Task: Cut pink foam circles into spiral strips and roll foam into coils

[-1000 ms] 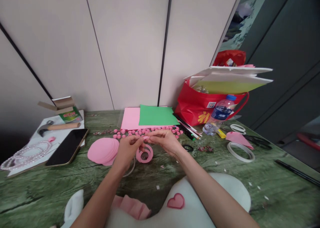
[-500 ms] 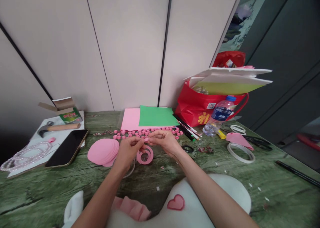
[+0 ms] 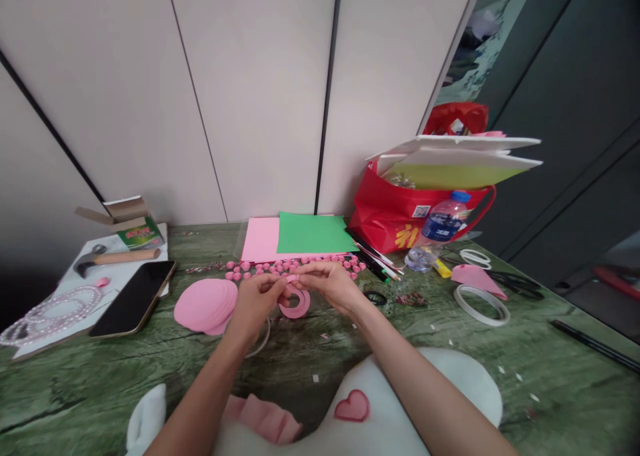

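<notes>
Between both hands is a curled pink paper strip [image 3: 297, 307], hanging in a spiral loop just below my fingers. My left hand [image 3: 257, 301] pinches one end of it between thumb and forefinger. Facing it, my right hand [image 3: 327, 284] pinches the same end from the other side; the fingertips nearly touch. Behind the hands lie many small pink paper rolls [image 3: 277, 267] in rows. A stack of pink paper circles [image 3: 206, 305] sits to the left of my left hand.
Pink and green paper sheets [image 3: 315, 233] lie at the back near pens [image 3: 373, 259]. On the right stand a water bottle [image 3: 443, 226] and a red bag [image 3: 377, 206], with a tape roll [image 3: 481, 305] and scissors [image 3: 517, 284]. A phone [image 3: 134, 298] and hammer [image 3: 117, 256] lie left. A white plush [image 3: 395, 403] is in front.
The hanging spiral of the pink paper strip has shifted slightly right and up. Both hands stay in nearly the same place, still pinching it.
</notes>
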A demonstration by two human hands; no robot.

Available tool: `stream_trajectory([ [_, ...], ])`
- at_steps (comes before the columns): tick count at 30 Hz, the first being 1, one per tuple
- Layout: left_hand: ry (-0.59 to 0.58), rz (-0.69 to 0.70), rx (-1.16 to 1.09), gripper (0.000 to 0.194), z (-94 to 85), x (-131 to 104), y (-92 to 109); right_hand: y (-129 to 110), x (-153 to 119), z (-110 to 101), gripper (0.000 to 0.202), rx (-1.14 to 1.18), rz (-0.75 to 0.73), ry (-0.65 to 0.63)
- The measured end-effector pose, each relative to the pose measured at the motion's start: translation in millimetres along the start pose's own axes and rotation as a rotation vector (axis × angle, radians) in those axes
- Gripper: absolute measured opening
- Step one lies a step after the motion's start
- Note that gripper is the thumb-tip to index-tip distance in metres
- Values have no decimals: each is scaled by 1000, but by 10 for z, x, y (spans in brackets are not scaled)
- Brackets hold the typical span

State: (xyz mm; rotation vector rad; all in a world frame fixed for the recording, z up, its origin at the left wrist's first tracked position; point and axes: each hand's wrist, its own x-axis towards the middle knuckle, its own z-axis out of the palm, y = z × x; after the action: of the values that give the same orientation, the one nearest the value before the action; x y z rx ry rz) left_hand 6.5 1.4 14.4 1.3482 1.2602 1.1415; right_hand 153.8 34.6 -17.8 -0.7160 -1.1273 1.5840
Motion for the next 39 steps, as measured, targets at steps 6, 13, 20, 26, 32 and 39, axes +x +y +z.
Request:
stream_trajectory([
  [6,-12,-12,8,16,1,-2,5,20,4,-21,25,-11,-9,1],
  [13,-24,-12,16,16,7,-8,11,8,5,-10,23,-29,-12,55],
  [20,-24,9,12,20,14,-15,25,-14,3,-2,22,14,-20,88],
  [26,-9,-45,5,21,-2,-23,19,-40,-18,2,24,70,19,59],
  [32,-37,-39,-28,21,4,-17,13,-39,-4,-10,24,61,14,81],
  [39,-56,4,9,22,18,-14,-1,-46,-4,6,23,28,-9,75],
])
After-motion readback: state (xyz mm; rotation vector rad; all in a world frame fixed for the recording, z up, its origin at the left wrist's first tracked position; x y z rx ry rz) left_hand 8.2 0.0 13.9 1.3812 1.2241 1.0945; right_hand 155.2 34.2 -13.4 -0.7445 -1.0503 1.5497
